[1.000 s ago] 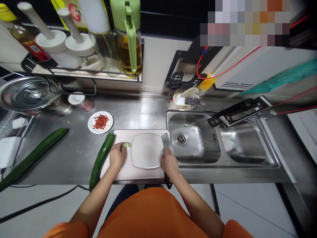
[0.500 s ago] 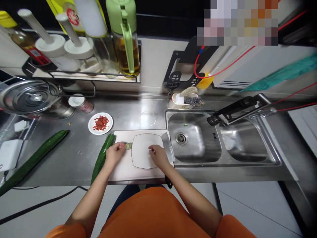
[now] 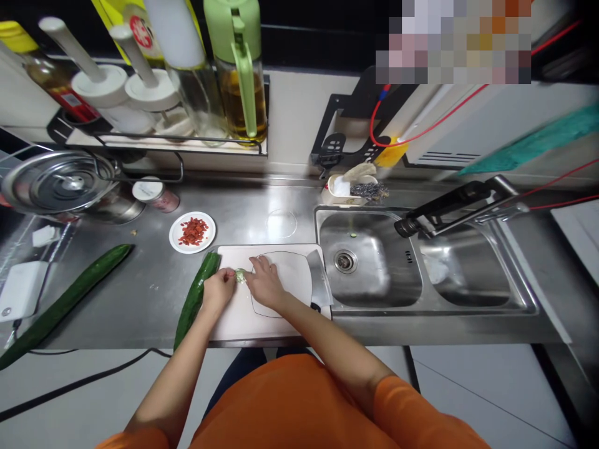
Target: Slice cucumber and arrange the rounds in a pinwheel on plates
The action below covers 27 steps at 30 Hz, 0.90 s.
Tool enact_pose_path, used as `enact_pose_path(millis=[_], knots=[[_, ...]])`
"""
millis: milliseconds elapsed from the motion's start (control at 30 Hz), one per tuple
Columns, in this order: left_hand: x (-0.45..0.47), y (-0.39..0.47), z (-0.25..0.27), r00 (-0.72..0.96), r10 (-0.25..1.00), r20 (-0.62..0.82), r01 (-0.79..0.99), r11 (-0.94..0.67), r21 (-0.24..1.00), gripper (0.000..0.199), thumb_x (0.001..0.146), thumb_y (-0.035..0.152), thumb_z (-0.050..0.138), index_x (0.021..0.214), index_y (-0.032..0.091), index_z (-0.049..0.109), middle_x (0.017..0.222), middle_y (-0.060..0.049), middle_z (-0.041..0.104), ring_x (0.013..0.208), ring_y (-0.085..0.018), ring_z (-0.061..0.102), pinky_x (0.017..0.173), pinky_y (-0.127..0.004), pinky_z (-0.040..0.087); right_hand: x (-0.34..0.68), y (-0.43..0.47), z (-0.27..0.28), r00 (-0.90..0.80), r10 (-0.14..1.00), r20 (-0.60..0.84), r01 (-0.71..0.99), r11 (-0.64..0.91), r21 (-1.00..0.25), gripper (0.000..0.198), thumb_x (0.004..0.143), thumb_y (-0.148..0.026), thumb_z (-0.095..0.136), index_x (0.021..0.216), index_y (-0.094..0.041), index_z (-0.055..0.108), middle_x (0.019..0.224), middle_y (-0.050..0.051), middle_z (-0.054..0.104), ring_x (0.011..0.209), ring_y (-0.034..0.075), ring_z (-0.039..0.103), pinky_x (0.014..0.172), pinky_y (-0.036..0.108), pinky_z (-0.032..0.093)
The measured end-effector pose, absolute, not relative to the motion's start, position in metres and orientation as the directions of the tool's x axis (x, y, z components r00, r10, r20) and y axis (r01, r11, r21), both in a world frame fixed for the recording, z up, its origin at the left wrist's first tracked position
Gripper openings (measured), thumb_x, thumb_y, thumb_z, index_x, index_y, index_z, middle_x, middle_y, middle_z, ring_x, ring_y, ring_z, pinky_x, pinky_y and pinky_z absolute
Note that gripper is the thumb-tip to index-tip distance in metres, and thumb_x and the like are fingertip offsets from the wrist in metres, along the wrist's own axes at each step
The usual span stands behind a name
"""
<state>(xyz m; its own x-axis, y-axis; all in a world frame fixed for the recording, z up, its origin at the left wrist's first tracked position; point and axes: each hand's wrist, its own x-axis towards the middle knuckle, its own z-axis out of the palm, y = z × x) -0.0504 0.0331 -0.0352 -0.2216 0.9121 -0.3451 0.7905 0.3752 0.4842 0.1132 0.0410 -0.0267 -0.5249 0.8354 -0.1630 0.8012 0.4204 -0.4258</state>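
Note:
A small bunch of pale green cucumber slices sits at the left edge of a white, rounded-square plate. My left hand is closed in a pinch at the slices' left side. From the right, my right hand reaches over the plate, its fingers apart and one tip touching the slices. Under the plate is a white cutting board. A whole cucumber rests along its left edge, beside my left wrist. A knife lies at the right, its blade partly behind the plate.
Goji-like red berries fill a small white dish behind the board. A longer cucumber lies at left, near a lidded steel pot and a jar. A double sink with a black faucet is at right.
My right hand has moved left across the plate to the cucumber slices, and its fingers have spread. My left hand stays at the slices. The view has shifted slightly.

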Motion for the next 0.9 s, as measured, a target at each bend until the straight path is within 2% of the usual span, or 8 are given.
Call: enact_pose_path(millis=[133, 267, 367, 433, 600, 733, 800, 900], knots=[[-0.055, 0.030, -0.029, -0.254, 0.918, -0.304, 0.780, 0.381, 0.497, 0.022, 0.077, 0.034, 0.052, 0.084, 0.021, 0.068, 0.074, -0.003, 0.069, 0.068, -0.017, 0.061, 0.067, -0.025, 0.042, 0.110, 0.041, -0.031, -0.516, 0.844, -0.143, 0.804, 0.421, -0.419, 0.027, 0.093, -0.022, 0.040, 0.106, -0.023, 0.064, 0.142, 0.010, 0.035, 0.131, 0.033, 0.018, 0.094, 0.050, 0.030], [-0.054, 0.027, -0.016, -0.271, 0.937, -0.220, 0.703, 0.349, 0.620, 0.023, 0.076, 0.039, 0.055, 0.084, 0.022, 0.068, 0.073, -0.001, 0.068, 0.064, -0.014, 0.058, 0.065, -0.023, 0.042, 0.115, 0.043, -0.028, -0.424, 0.899, -0.112, 0.800, 0.313, -0.512, 0.024, 0.089, -0.021, 0.048, 0.104, -0.024, 0.066, 0.136, 0.008, 0.043, 0.127, 0.032, 0.024, 0.091, 0.047, 0.034], [-0.044, 0.028, -0.011, -0.183, 0.962, -0.201, 0.616, 0.271, 0.740, 0.024, 0.074, 0.042, 0.058, 0.081, 0.021, 0.068, 0.073, 0.000, 0.066, 0.062, -0.012, 0.055, 0.061, -0.021, 0.042, 0.127, 0.048, -0.024, -0.316, 0.948, -0.048, 0.733, 0.212, -0.647, 0.027, 0.087, -0.021, 0.051, 0.109, -0.024, 0.065, 0.122, 0.008, 0.055, 0.116, 0.027, 0.035, 0.087, 0.041, 0.038], [-0.034, 0.030, -0.012, -0.107, 0.970, -0.219, 0.552, 0.241, 0.798, 0.024, 0.072, 0.042, 0.060, 0.079, 0.020, 0.068, 0.068, 0.001, 0.064, 0.059, -0.010, 0.052, 0.058, -0.021, 0.041, 0.138, 0.051, -0.021, -0.314, 0.950, -0.002, 0.660, 0.217, -0.719, 0.026, 0.085, -0.020, 0.053, 0.107, -0.023, 0.066, 0.109, 0.006, 0.062, 0.106, 0.023, 0.041, 0.086, 0.037, 0.039], [-0.008, 0.036, -0.016, -0.036, 0.945, -0.325, 0.389, 0.313, 0.866, 0.025, 0.068, 0.041, 0.065, 0.077, 0.018, 0.067, 0.058, 0.004, 0.057, 0.054, -0.008, 0.048, 0.054, -0.020, 0.039, 0.161, 0.054, -0.014, -0.326, 0.945, -0.011, 0.622, 0.206, -0.756, 0.015, 0.084, -0.017, 0.056, 0.089, -0.020, 0.069, 0.086, 0.004, 0.067, 0.093, 0.021, 0.046, 0.080, 0.033, 0.039], [0.006, 0.040, -0.013, 0.022, 0.845, -0.534, 0.165, 0.524, 0.836, 0.037, 0.062, 0.047, 0.071, 0.081, 0.016, 0.065, 0.067, 0.001, 0.063, 0.060, -0.009, 0.056, 0.060, -0.021, 0.045, 0.174, 0.052, -0.009, -0.312, 0.947, -0.079, 0.650, 0.152, -0.744, 0.013, 0.086, -0.017, 0.054, 0.082, -0.020, 0.066, 0.081, 0.003, 0.065, 0.089, 0.019, 0.048, 0.077, 0.030, 0.039], [0.011, 0.042, -0.010, 0.040, 0.750, -0.660, 0.045, 0.658, 0.751, 0.043, 0.063, 0.051, 0.070, 0.085, 0.015, 0.063, 0.073, -0.003, 0.066, 0.064, -0.011, 0.061, 0.062, -0.022, 0.048, 0.179, 0.050, -0.006, -0.314, 0.946, -0.086, 0.656, 0.150, -0.739, 0.013, 0.087, -0.017, 0.052, 0.082, -0.019, 0.064, 0.081, 0.003, 0.064, 0.089, 0.018, 0.049, 0.077, 0.029, 0.039], [0.017, 0.046, -0.007, 0.064, 0.599, -0.798, -0.032, 0.800, 0.599, 0.044, 0.070, 0.053, 0.066, 0.090, 0.013, 0.061, 0.075, -0.007, 0.068, 0.061, -0.011, 0.063, 0.053, -0.020, 0.046, 0.186, 0.048, -0.003, -0.326, 0.941, -0.085, 0.643, 0.155, -0.750, 0.012, 0.087, -0.017, 0.052, 0.084, -0.019, 0.063, 0.081, 0.002, 0.064, 0.088, 0.018, 0.050, 0.078, 0.029, 0.038]])
